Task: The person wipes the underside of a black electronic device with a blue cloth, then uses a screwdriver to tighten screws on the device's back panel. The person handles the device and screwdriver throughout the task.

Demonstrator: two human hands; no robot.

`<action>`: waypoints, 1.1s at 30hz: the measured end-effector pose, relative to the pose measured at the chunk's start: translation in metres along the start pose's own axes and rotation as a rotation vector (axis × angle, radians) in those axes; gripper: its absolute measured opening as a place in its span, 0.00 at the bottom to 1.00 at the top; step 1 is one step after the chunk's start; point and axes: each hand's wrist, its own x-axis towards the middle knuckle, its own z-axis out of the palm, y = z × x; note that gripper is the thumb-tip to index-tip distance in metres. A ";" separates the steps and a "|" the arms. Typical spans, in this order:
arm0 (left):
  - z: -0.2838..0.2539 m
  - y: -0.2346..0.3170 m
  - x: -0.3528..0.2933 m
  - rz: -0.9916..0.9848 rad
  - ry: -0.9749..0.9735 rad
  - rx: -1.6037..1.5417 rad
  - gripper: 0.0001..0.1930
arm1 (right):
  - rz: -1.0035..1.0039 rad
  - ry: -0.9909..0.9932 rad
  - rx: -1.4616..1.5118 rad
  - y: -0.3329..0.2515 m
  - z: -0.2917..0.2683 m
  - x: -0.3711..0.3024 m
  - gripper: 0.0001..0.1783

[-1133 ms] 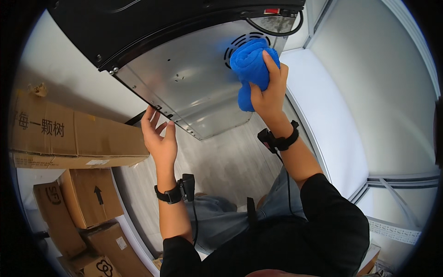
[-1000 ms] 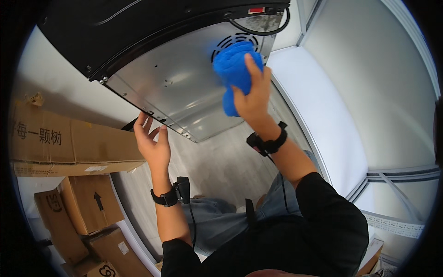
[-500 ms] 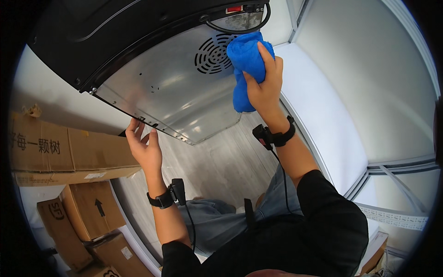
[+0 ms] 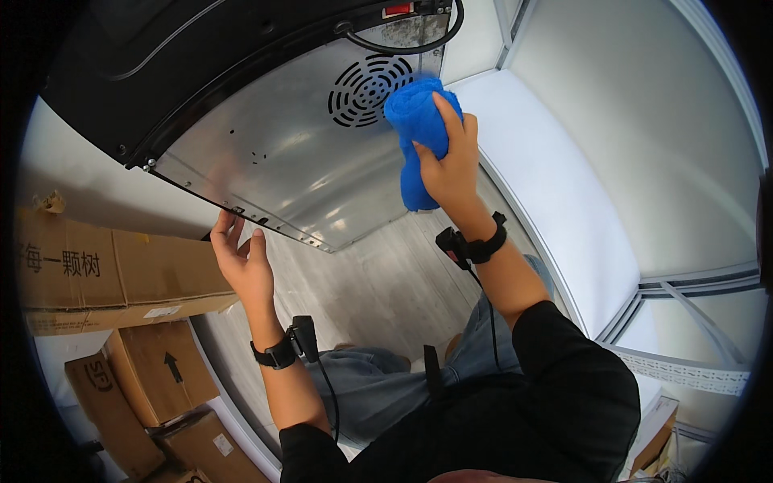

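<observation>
My right hand [image 4: 452, 165] grips a bunched blue cloth [image 4: 422, 121], its thumb and fingers pressed into the folds. The cloth is held over the right part of a bare metal panel [image 4: 298, 161], below and right of a round vent grille [image 4: 370, 92]. Whether it touches the metal cannot be told. The panel belongs to a large black-trimmed appliance [image 4: 153, 72]. Down at the panel's lower left edge is my left hand [image 4: 244, 262], with fingertips against the edge and thumb standing apart from the fingers; it holds nothing I can see.
A black power cord [image 4: 403, 50] loops near a red switch [image 4: 397, 10] at the top. Cardboard boxes [image 4: 165, 370] are stacked at left. On the right a white ledge [image 4: 555, 185] runs along a partition wall. Below lies a grey wood-look floor [image 4: 338, 290].
The blue cloth in my right hand has moved slightly down and left, farther below the vent grille. My left hand stays at the panel's edge while the whole view shifts a little.
</observation>
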 end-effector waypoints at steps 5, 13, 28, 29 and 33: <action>0.000 0.002 0.000 -0.012 -0.017 -0.011 0.29 | 0.000 -0.014 -0.040 0.017 0.007 -0.017 0.38; -0.007 -0.011 -0.007 0.049 -0.119 -0.020 0.36 | -0.109 0.046 -0.001 0.047 0.033 -0.045 0.39; -0.015 -0.011 -0.003 -0.220 -0.189 -0.454 0.38 | -0.430 -0.008 0.132 -0.072 0.148 -0.079 0.35; -0.013 -0.011 -0.004 -0.218 -0.179 -0.465 0.38 | -0.443 -0.033 0.129 -0.074 0.153 -0.084 0.35; -0.019 -0.018 -0.004 -0.244 -0.209 -0.470 0.37 | -0.458 -0.154 0.087 -0.058 0.161 -0.112 0.34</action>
